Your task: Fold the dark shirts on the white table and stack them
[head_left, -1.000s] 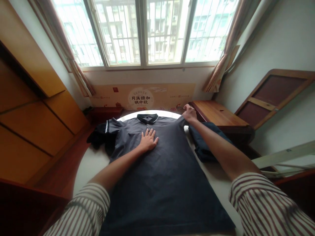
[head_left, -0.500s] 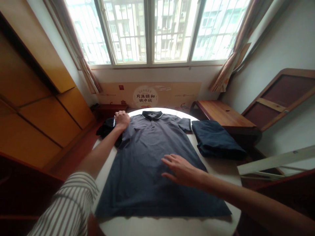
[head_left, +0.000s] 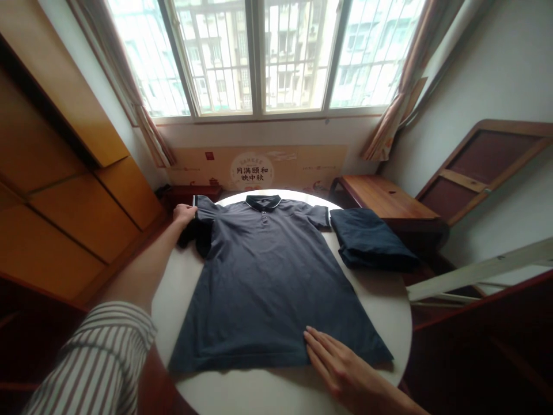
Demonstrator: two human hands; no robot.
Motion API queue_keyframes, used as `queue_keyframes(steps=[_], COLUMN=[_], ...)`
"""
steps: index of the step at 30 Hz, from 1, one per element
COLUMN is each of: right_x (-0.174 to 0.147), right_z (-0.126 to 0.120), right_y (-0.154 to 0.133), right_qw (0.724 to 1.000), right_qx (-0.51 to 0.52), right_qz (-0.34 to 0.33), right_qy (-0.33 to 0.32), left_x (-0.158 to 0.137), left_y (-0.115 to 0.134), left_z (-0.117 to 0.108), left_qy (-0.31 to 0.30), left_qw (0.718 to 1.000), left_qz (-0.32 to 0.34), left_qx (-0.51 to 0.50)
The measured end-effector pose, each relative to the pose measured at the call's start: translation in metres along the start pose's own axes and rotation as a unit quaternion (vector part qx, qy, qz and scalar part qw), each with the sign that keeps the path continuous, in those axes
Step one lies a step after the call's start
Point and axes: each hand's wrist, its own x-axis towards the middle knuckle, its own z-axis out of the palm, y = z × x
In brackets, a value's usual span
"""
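- Left hand [head_left: 185,213], by the table's [head_left: 233,392] far-left edge: fingers curled, looks like they're pinching the cuff of the left sleeve [head_left: 206,208]. I'd call this step pulling that sleeve straight; next move calls for laying the cuff flat without dragging the shoulder, imo.
- Black cloth [head_left: 204,233] sits under that sleeve at the left edge, so it may come out lumpy.
- Shirt [head_left: 268,276] is spread front-up mid-table, collar toward the far edge, hem along the near edge.
- Right hand [head_left: 341,366] is over the near-right edge, fingertips at the hem, fingers pressed together. Can't tell if they're actually touching it.
- Navy cloth [head_left: 371,239] lies bundled at the right edge, just beside the other cuff.
- Vs half a second ago: left hand's further out left, sleeve stretched with it; right hand's dropped from mid-shirt, fingers looser then.
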Motion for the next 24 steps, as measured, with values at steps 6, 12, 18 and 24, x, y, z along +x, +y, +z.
queue_keyframes(steps=[6, 12, 18, 24], right_x=[-0.008, -0.035, -0.075, -0.089], right_z=[-0.005, -0.015, -0.024, -0.023], right_y=[-0.008, 0.016, 0.036, 0.043], right_qw=[0.998, 0.993, 0.993, 0.991], right_qx=[0.030, 0.048, 0.041, 0.063], right_qz=[0.055, 0.110, 0.106, 0.114], right_qy=[0.019, 0.001, 0.010, 0.015], left_x=[-0.060, -0.267, -0.352, -0.344], left_y=[0.012, -0.022, -0.099, -0.139], left_z=[-0.014, -0.020, -0.026, -0.023], left_qy=[0.085, -0.190, -0.132, -0.039], left_qw=[0.985, 0.790, 0.791, 0.813], left_qz=[0.147, 0.582, 0.597, 0.581], left_qx=[0.016, 0.011, 0.016, 0.028])
